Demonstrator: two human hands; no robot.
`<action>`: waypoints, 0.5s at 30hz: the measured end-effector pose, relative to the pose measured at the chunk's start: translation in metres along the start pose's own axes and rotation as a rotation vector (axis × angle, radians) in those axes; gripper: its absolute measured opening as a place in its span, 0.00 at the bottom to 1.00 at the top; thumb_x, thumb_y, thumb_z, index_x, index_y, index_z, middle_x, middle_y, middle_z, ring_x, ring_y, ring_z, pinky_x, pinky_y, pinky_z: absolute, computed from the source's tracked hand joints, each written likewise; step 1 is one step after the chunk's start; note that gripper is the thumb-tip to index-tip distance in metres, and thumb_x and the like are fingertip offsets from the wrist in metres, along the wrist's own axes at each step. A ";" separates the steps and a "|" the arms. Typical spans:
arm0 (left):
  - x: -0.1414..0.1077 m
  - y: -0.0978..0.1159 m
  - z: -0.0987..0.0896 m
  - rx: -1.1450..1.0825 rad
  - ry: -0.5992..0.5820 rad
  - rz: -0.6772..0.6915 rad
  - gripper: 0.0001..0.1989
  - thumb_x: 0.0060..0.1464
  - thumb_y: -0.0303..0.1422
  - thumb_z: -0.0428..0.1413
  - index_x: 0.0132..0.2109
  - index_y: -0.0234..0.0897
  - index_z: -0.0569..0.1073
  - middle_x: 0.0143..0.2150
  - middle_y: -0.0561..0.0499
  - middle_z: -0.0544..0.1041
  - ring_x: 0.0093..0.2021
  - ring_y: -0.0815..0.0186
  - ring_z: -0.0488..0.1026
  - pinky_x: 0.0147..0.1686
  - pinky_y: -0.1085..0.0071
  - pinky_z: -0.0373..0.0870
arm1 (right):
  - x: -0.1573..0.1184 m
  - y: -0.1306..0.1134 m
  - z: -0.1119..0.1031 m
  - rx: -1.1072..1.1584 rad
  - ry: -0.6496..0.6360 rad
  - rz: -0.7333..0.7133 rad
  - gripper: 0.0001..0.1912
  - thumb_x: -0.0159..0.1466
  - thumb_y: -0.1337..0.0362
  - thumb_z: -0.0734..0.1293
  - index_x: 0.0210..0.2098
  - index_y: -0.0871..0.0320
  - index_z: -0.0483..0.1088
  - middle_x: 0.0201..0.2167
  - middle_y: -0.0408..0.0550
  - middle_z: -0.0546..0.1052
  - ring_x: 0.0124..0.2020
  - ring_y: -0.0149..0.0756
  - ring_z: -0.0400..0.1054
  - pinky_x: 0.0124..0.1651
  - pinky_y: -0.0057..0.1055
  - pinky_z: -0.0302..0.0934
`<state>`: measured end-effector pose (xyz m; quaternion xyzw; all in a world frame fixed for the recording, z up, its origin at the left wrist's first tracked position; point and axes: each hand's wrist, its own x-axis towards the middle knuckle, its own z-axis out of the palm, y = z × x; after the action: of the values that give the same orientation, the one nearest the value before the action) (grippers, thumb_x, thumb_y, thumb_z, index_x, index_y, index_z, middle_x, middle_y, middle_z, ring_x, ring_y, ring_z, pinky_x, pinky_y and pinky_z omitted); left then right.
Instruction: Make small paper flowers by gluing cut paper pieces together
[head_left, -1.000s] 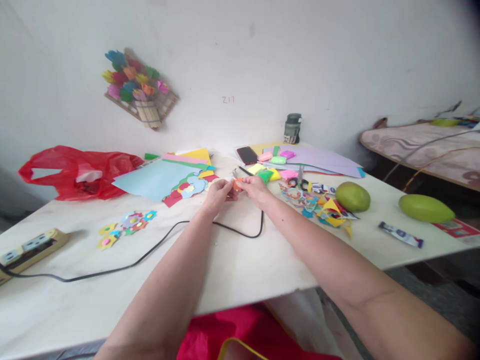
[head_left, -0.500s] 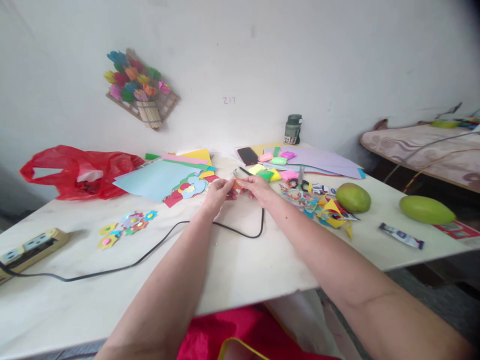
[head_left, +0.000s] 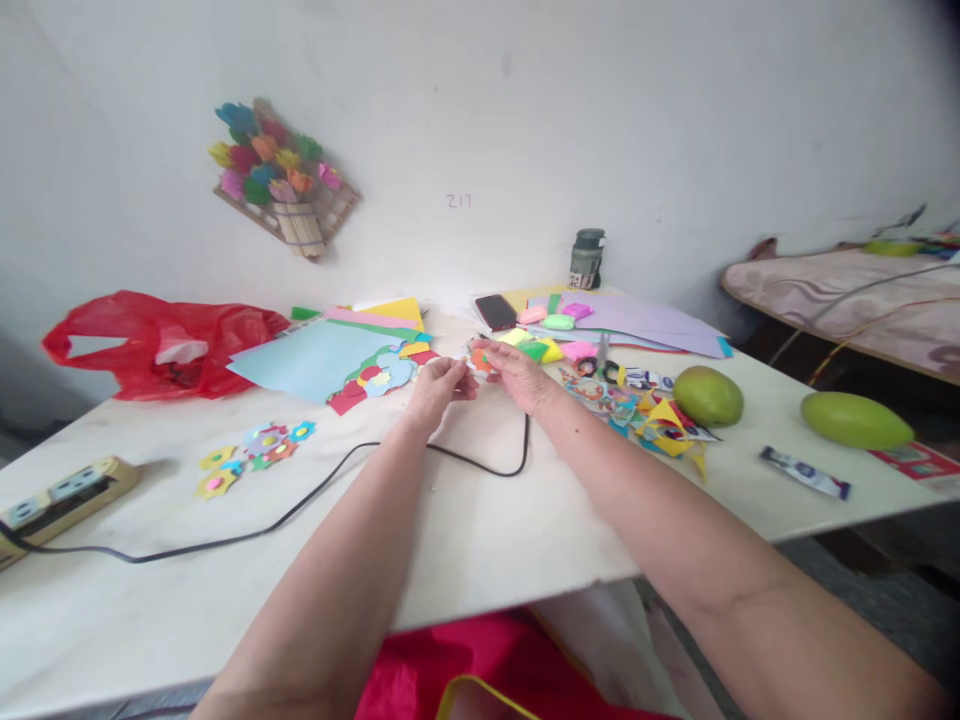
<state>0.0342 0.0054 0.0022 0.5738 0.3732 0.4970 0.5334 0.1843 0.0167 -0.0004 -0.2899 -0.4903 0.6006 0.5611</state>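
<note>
Over the middle of the table, my right hand [head_left: 519, 375] is closed on a small orange paper piece [head_left: 480, 361] at its fingertips. My left hand [head_left: 441, 390] is close beside it, thumb and fingers pinched together. Something small and whitish shows at those fingertips, too blurred to name. Beyond the right hand lie soft packets of coloured clay [head_left: 534, 350] in green, yellow and pink. Cut paper shapes [head_left: 379, 378] are left of the left hand. Finished-looking paper flowers [head_left: 268, 441] rest nearer on the left.
A black cable [head_left: 300, 510] runs from a power strip [head_left: 71, 495] under my arms. Scissors [head_left: 601, 360], paper scraps [head_left: 645, 415], a glue tube [head_left: 804, 473] and two green mangoes [head_left: 707, 396] lie right. A red bag [head_left: 225, 340], phone [head_left: 496, 311] and bottle [head_left: 586, 258] stand farther back.
My hands have drawn slightly apart at the fingertips. The orange piece, earlier between both hands, now shows more openly at my right fingertips.
</note>
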 end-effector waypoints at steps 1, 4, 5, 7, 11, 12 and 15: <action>0.000 0.000 0.000 -0.016 -0.005 -0.012 0.19 0.47 0.47 0.55 0.30 0.32 0.66 0.23 0.50 0.73 0.21 0.70 0.70 0.28 0.70 0.71 | 0.000 0.000 -0.001 -0.002 0.008 -0.003 0.17 0.46 0.60 0.72 0.36 0.54 0.73 0.32 0.42 0.73 0.31 0.29 0.62 0.30 0.26 0.53; 0.000 0.000 -0.001 -0.058 -0.030 -0.032 0.21 0.48 0.49 0.53 0.31 0.32 0.67 0.24 0.48 0.74 0.23 0.69 0.71 0.28 0.68 0.71 | 0.001 0.002 -0.002 -0.028 0.021 -0.002 0.16 0.45 0.61 0.72 0.35 0.54 0.74 0.32 0.42 0.73 0.30 0.29 0.62 0.30 0.26 0.53; 0.000 0.000 0.000 -0.066 -0.043 -0.035 0.21 0.47 0.49 0.54 0.30 0.32 0.67 0.24 0.48 0.74 0.23 0.68 0.72 0.29 0.69 0.71 | 0.002 0.003 -0.002 -0.040 0.021 0.002 0.16 0.45 0.62 0.72 0.35 0.54 0.74 0.32 0.42 0.73 0.30 0.29 0.62 0.30 0.26 0.53; 0.000 0.000 0.001 -0.074 -0.061 -0.040 0.19 0.45 0.46 0.58 0.29 0.32 0.67 0.24 0.48 0.75 0.23 0.69 0.72 0.29 0.69 0.71 | 0.003 0.006 -0.002 -0.060 0.015 0.011 0.17 0.45 0.63 0.72 0.35 0.54 0.74 0.33 0.42 0.74 0.30 0.29 0.63 0.31 0.27 0.54; -0.002 0.000 0.002 -0.115 -0.080 -0.048 0.17 0.41 0.41 0.62 0.28 0.32 0.67 0.23 0.49 0.75 0.23 0.69 0.72 0.29 0.70 0.71 | 0.003 0.009 -0.003 -0.095 0.012 -0.009 0.16 0.45 0.62 0.72 0.35 0.53 0.74 0.38 0.43 0.75 0.32 0.29 0.64 0.33 0.28 0.56; -0.002 0.001 0.002 -0.134 -0.091 -0.052 0.17 0.41 0.41 0.62 0.28 0.32 0.67 0.23 0.49 0.75 0.22 0.69 0.72 0.29 0.70 0.71 | 0.003 0.009 -0.003 -0.094 -0.002 -0.019 0.16 0.45 0.62 0.72 0.36 0.53 0.74 0.39 0.43 0.75 0.33 0.30 0.64 0.34 0.28 0.57; -0.002 0.002 0.001 -0.181 -0.105 -0.077 0.16 0.42 0.40 0.61 0.28 0.32 0.66 0.21 0.50 0.74 0.21 0.69 0.72 0.28 0.70 0.71 | 0.002 0.006 -0.003 -0.041 -0.100 -0.016 0.20 0.46 0.60 0.72 0.40 0.51 0.73 0.39 0.42 0.75 0.36 0.31 0.66 0.37 0.28 0.58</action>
<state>0.0346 0.0033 0.0039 0.5337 0.3200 0.4772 0.6205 0.1845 0.0205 -0.0068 -0.2670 -0.5321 0.5997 0.5347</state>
